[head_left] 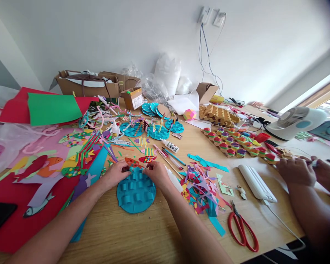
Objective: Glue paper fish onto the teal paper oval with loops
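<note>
In front of me a round blue paper disc [136, 194] lies on the table, its face covered with rows of curled blue paper loops. My left hand [117, 173] is closed at its upper left edge, fingertips on an orange spotted paper fish [132, 163]. At the upper right edge my right hand [156, 173] pinches by a red paper fish with coloured dots [147, 159]. The fingers partly hide where both fish meet the disc. Another paper fish, striped [147, 150], lies just beyond.
A pile of paper scraps [199, 189] and red-handled scissors [242, 227] lie to the right, near a white power bank [257, 183]. A glue bottle [170, 145] lies behind. Another person's hands [297, 172] work at far right. Coloured sheets [55, 108] cover the left.
</note>
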`<state>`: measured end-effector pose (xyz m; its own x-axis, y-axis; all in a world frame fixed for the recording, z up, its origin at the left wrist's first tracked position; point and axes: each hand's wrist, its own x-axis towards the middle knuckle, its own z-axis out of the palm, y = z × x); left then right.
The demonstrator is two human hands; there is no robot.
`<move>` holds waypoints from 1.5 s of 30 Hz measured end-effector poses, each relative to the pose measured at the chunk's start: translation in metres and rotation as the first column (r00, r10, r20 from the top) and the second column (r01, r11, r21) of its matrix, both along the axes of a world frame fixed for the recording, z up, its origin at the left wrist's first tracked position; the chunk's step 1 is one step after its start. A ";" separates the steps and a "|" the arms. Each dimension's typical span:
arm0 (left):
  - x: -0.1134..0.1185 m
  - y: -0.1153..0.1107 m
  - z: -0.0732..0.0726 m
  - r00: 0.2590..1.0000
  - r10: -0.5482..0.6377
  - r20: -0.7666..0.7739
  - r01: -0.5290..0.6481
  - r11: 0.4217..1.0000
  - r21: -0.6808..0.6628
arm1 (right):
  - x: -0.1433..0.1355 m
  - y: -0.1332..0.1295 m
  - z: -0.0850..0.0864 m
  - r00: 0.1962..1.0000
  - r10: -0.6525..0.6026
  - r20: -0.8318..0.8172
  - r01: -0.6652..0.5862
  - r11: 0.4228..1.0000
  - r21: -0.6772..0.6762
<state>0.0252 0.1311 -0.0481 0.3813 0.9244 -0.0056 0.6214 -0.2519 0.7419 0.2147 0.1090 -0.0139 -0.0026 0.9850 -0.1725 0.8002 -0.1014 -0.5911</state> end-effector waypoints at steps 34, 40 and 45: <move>0.017 -0.002 0.020 0.907 0.105 -0.408 -0.145 0.987 -0.069 | -0.013 -0.001 -0.001 0.950 0.010 0.311 -0.024 0.999 0.041; 0.018 -0.002 0.022 0.901 0.100 -0.423 -0.147 0.986 -0.081 | -0.013 -0.002 0.000 0.949 0.005 0.316 -0.016 0.999 0.032; 0.018 -0.003 0.025 0.911 0.097 -0.400 -0.139 0.987 -0.078 | -0.013 -0.002 0.002 0.952 0.004 0.305 -0.014 0.999 0.032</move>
<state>0.0435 0.1278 -0.0235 0.2171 0.9488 -0.2295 0.8890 -0.0951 0.4480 0.2015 0.1073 -0.0122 0.0359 0.9904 -0.1335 0.9436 -0.0776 -0.3219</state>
